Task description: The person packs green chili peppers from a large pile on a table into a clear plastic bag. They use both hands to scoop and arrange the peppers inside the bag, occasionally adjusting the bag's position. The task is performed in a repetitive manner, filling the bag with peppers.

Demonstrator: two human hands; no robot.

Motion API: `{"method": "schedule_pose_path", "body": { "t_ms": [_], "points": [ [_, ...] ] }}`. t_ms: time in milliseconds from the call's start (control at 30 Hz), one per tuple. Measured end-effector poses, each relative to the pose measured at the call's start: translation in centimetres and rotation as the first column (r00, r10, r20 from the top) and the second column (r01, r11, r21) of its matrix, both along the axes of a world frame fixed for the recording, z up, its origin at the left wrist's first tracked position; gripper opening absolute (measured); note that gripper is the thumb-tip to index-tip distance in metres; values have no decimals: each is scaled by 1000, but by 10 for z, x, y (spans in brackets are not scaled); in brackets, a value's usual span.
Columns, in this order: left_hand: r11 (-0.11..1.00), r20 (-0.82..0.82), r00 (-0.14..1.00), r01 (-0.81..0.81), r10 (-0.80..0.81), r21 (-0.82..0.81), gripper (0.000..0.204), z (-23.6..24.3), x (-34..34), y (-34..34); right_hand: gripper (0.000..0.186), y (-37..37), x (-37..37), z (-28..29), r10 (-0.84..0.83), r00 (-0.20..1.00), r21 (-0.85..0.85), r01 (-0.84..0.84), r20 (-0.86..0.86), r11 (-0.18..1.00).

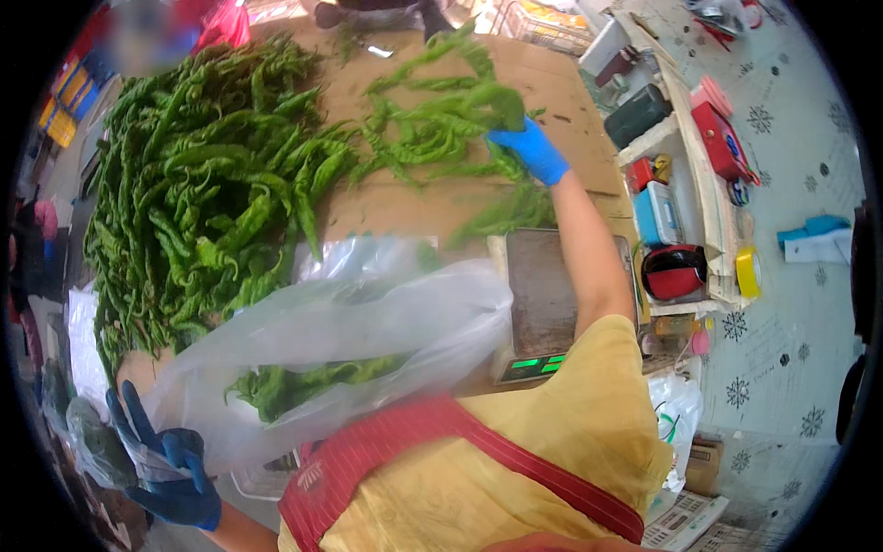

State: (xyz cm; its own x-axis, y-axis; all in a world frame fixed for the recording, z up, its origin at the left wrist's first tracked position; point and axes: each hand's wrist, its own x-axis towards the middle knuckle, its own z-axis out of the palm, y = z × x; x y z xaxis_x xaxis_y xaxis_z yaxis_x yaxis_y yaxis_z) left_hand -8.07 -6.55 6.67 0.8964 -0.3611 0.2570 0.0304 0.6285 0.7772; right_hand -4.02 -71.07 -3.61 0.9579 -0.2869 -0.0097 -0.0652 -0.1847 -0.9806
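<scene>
My left hand (170,469), in a blue glove at the lower left, pinches the edge of a translucent plastic bag (331,313), some fingers raised. Long green peppers (290,396) lie inside it. A large heap of green peppers (184,184) covers the cardboard surface's left side. My right hand (532,147), also gloved, reaches far forward and grips some loose peppers (460,129), its fingertips partly hidden among them; their edges are blurred. Below my right forearm is a weighing scale (538,294) with green lit displays, with blurred peppers just beyond it.
A white foam organizer (727,230) with boxes, pouches and yellow tape (748,271) runs along the right. A crate (543,28) and part of a person (368,14) are at the far edge. Bagged greens (97,442) sit at lower left; a white bag (676,423) at lower right.
</scene>
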Motion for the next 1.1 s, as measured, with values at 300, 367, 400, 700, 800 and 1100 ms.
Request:
{"method": "schedule_pose_path", "body": {
  "t_ms": [300, 367, 400, 700, 800, 1100],
  "points": [
    [984, -4, 988, 152, -153, -90, 90, 4, 18, 5, 64, 70, -58, 66, 86, 919, 728, -359, 384, 584],
    [973, -16, 981, 190, -194, -134, 89, 5, 22, 4, 68, 89, -67, 73, 165, 878, 751, -471, 449, 463],
    [955, -17, 972, 227, -234, -190, 89, 3, 25, 3, 70, 97, -73, 76, 204, 852, 755, -522, 481, 397],
    [929, -115, 956, 229, -271, -291, 92, 13, 24, -7, 85, 200, -92, 92, 487, 763, 761, -593, 425, 264],
    [917, -106, 947, 261, -304, -300, 92, 11, 29, 1, 87, 236, -80, 90, 659, 659, 707, -656, 364, 265],
    [824, -65, 894, 379, -444, -420, 105, 6, 35, 19, 63, 315, -34, -6, 893, 424, 203, -871, -152, 448]
  ]
}}
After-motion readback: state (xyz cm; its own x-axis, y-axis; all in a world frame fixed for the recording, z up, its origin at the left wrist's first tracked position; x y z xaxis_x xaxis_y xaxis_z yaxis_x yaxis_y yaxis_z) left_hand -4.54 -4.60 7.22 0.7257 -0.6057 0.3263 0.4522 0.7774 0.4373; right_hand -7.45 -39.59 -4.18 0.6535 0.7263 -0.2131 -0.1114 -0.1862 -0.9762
